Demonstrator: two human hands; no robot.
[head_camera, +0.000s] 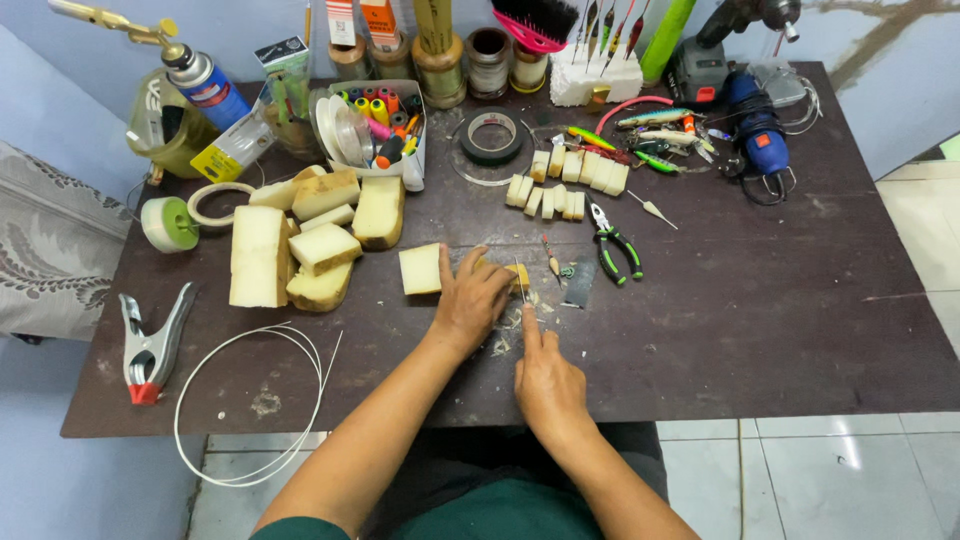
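My left hand (471, 297) presses down on a small pale wood piece (518, 276) on the dark table (760, 300), fingers spread over it. My right hand (546, 382) holds a thin blade (521, 285) upright against that piece, index finger stretched along it. Shavings lie around the piece. A square pale block (420, 268) sits just left of my left hand.
A pile of large pale wood chunks (300, 240) lies at left, rows of small cut blocks (565, 180) behind my hands. Green-handled pliers (615, 245), fishing lures (650, 135), black tape roll (492, 137), thread box (385, 125), torch canister (205, 80), spring clamp (150, 345), white wire loop (250, 400).
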